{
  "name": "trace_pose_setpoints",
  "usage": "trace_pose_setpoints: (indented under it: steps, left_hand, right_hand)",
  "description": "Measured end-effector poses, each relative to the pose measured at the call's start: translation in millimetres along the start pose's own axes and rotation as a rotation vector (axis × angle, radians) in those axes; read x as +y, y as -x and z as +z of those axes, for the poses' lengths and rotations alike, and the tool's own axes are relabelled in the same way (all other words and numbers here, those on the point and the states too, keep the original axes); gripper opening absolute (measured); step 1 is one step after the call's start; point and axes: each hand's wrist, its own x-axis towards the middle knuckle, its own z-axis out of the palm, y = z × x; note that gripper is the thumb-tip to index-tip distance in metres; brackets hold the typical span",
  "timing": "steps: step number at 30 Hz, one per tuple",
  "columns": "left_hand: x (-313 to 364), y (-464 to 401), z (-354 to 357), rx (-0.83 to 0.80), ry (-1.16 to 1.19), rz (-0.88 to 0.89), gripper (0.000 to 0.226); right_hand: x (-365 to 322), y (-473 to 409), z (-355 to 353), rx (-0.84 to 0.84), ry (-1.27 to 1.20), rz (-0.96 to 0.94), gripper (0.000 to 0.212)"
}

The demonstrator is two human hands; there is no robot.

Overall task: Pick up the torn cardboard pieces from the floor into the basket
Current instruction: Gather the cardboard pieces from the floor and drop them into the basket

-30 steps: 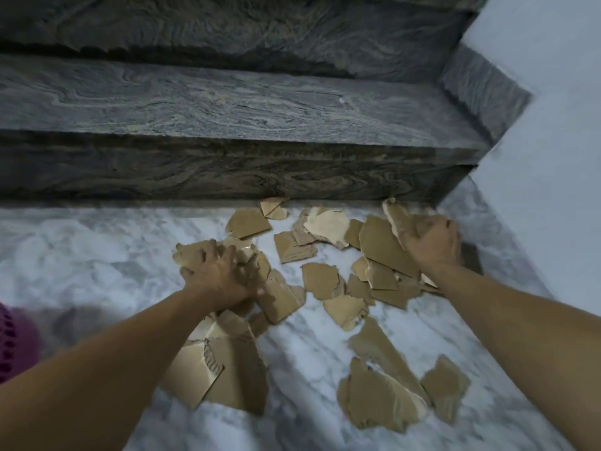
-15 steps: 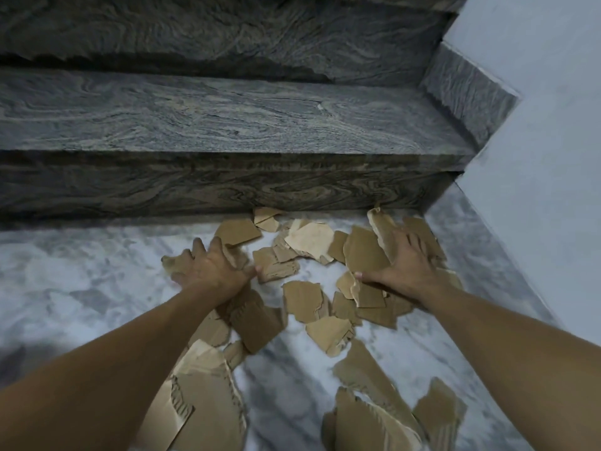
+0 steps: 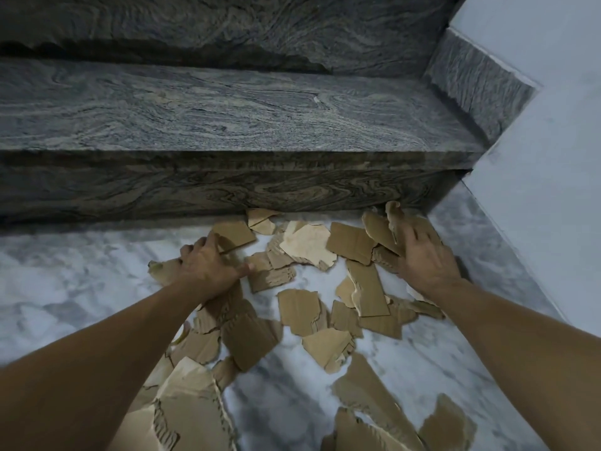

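Several torn brown cardboard pieces (image 3: 302, 307) lie scattered on the white marble floor (image 3: 81, 288), from the foot of the step down to the near edge of the view. My left hand (image 3: 209, 265) lies palm down on pieces at the left of the pile, fingers bent and apart, and a scrap (image 3: 161, 270) sticks out from under it. My right hand (image 3: 422, 255) is spread flat over pieces at the far right, where a few pieces (image 3: 392, 219) tilt up against my fingertips. No basket is in view.
A dark veined stone step (image 3: 227, 187) rises just behind the pile, with a second riser above it. A pale wall (image 3: 536, 222) closes in the right side. Larger cardboard sheets (image 3: 188, 411) lie under my left forearm.
The view tilted up and the pink basket at the left edge left the frame. My right hand set down the piece it had lifted and spread flat farther right; my left hand reached toward the step.
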Motion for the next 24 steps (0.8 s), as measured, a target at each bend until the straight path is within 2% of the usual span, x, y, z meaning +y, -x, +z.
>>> trace_pose_setpoints:
  steps: [4,7,9,12,14,15,17,19,22,24]
  left_hand:
    - [5.3,8.1,0.1,-0.015,-0.001,0.071,0.071]
    - [6.2,14.8,-3.3,-0.012,0.069,0.121,0.069]
    - [2.4,18.8,-7.1,0.032,0.175,0.112,0.074]
    - [-7.4,25.5,-12.8,0.139,0.224,0.093,0.065]
    - [-18.0,31.7,-16.1,0.185,0.159,0.075,0.056]
    - [-26.4,36.7,-16.1,0.195,0.117,0.057,0.053]
    - [-38.8,48.2,-18.9,0.168,-0.024,-0.026,0.061]
    - [-44.8,61.5,-23.1,0.138,-0.140,-0.177,0.082]
    - [-61.0,69.4,-19.6,-0.027,-0.199,-0.478,0.116]
    - [-82.0,68.8,-11.6,-0.234,0.001,-0.654,0.126]
  right_hand:
    - [-6.6,-4.8,-2.1,-0.038,0.146,0.013,0.069]
    - [-37.2,1.7,-8.5,0.086,0.193,-0.082,0.056]
    - [-64.9,16.2,-9.5,0.149,0.208,-0.210,0.058]
    - [-101.6,48.0,-8.5,0.161,0.170,-0.488,0.053]
    - [-115.1,66.0,-13.1,0.106,0.137,-0.669,0.056]
    - [-118.5,74.9,-17.1,0.080,0.123,-0.737,0.064]
    - [-116.4,85.6,-24.2,0.038,0.054,-0.776,0.079]
    - [-112.0,88.0,-29.5,-0.005,-0.085,-0.563,0.082]
    - [-106.7,79.9,-30.0,-0.118,-0.183,0.032,0.090]
    - [-106.8,77.5,-29.2,-0.322,-0.310,0.319,0.109]
